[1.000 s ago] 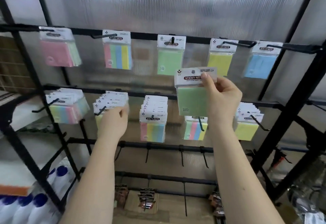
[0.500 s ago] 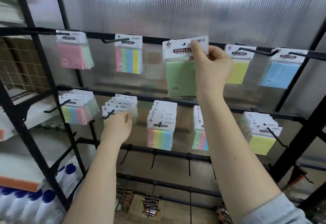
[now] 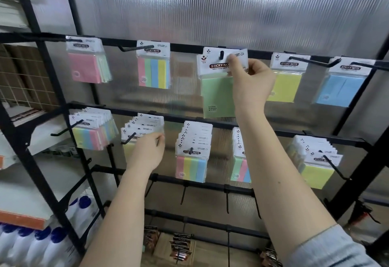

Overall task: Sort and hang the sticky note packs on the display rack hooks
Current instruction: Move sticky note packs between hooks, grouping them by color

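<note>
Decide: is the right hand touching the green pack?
Touching. The head view shows the right hand pinching the green pack by its card, on the hook.

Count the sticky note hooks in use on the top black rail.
5, left to right: pink pack, striped pack, green pack pinched by the right hand, yellow pack, blue pack.

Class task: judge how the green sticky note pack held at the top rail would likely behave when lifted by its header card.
The green pack probably feels light: the right hand holds it by a fingertip pinch. Hanging from its header on the hook, it would likely swing. Its clear wrap looks glossy, so possibly slippery.
</note>
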Demonstrator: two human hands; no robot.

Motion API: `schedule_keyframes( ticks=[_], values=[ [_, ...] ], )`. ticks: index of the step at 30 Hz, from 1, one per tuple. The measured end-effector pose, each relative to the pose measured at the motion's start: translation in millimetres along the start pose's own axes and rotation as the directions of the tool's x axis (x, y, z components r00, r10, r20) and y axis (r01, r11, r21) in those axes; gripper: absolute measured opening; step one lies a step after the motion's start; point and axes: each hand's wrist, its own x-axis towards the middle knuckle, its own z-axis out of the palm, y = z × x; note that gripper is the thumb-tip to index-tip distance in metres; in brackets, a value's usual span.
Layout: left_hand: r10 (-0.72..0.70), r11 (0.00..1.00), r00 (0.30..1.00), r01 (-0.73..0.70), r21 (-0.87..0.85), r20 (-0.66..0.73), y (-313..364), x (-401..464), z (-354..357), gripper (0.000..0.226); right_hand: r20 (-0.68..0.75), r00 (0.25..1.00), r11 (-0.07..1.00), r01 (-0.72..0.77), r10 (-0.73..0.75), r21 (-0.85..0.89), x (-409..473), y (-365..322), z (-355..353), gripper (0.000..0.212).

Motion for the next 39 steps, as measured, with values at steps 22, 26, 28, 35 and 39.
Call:
schedule_keyframes(
  ticks=[22,26,28,35,39],
  values=[
    [-0.008,0.999,0.994,0.003,-0.041,-0.11,26.8,28.6,9.9,0.032,-0.025,0.995,0.991,-0.095,0.093,-0.092,82.9,45.8,37.4,0.021],
    [-0.015,0.998,0.991,0.007,-0.058,-0.133,21.6,35.0,9.4,0.03,-0.033,0.995,0.993,-0.099,0.097,-0.072,84.7,49.4,39.9,0.019],
    [-0.007,0.998,0.992,-0.001,-0.061,-0.123,19.8,37.7,5.7,0.031,-0.064,0.994,0.994,-0.094,0.09,-0.051,82.5,50.0,41.0,0.016],
    [0.077,0.995,0.989,-0.083,-0.048,-0.126,13.8,54.7,-16.7,0.028,-0.22,0.974,0.998,-0.05,0.057,0.036,63.9,52.4,40.8,0.008],
    [0.156,0.987,0.986,-0.157,-0.022,-0.062,3.3,64.1,-33.9,0.028,-0.307,0.947,0.991,-0.065,0.097,0.114,30.8,51.8,40.8,0.007]
  ],
)
